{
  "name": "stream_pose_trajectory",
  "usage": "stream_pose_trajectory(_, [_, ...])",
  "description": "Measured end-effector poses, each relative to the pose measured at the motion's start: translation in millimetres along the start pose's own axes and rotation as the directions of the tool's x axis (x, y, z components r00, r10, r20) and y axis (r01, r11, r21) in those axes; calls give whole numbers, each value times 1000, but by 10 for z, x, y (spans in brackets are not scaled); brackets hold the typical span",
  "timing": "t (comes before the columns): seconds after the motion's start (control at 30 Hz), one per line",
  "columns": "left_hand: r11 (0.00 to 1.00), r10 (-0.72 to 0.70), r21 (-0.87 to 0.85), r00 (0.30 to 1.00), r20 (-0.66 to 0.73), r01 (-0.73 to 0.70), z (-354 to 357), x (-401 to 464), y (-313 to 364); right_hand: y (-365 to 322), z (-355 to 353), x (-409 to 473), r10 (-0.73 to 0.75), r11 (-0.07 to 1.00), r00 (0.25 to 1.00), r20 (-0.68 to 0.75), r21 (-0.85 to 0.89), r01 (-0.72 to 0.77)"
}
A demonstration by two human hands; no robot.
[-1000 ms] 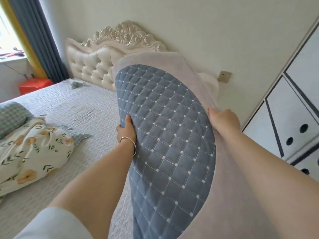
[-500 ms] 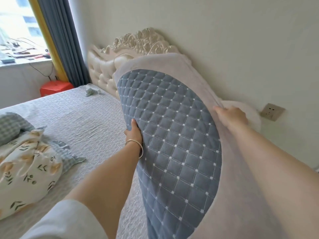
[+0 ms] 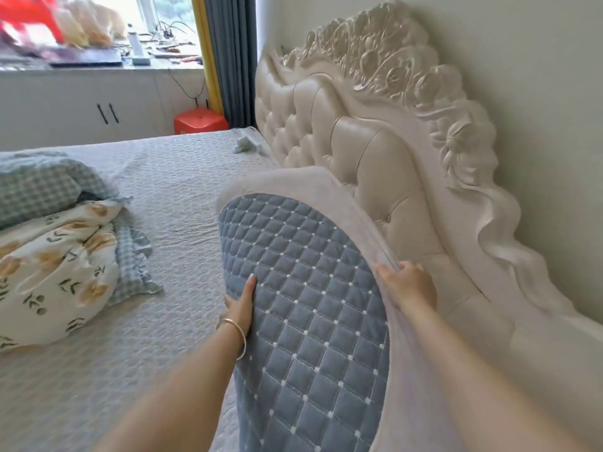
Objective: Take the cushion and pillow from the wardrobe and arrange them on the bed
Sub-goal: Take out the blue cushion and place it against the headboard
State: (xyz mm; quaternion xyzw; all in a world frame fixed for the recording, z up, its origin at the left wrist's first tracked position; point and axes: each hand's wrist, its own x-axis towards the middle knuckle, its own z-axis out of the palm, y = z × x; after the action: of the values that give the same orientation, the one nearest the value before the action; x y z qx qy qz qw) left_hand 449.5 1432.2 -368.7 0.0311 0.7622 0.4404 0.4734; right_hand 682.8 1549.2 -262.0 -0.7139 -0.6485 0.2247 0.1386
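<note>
Currently, both hands hold the cushion [image 3: 306, 308] on edge, its blue quilted face toward the camera and its pale plush border against the tufted headboard [image 3: 365, 148] at 1 o'clock. The left hand [image 3: 239, 308] grips the cushion's 9 o'clock edge, thumb laid flat on the quilting; a bangle [image 3: 236, 334] circles the wrist. The right hand [image 3: 409, 285] is curled closed over the 3 o'clock rim. The pillow [image 3: 55, 269], floral with checked trim, lies at 9 o'clock on the bed [image 3: 176, 197], well apart from the cushion. A red stool [image 3: 200, 121] stands at 11 o'clock beyond the bed
</note>
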Motion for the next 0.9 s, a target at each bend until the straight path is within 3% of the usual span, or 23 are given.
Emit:
stream_pose_trajectory(0.33, [998,-65,-26,973,-219,61,610,1302,-507,496,1568,1407,-82,996,986,147,-33,88])
stream_pose_trajectory(0.7, [983,174,-22,967,-184,-181,983,2331,-353,600,2504,2074,-147,989,989,8,19,147])
stream_pose_trajectory(0.9, [989,146,-5,974,-176,-149,1094,2715,-473,652,2773,2220,-217,975,975,-52,-55,214])
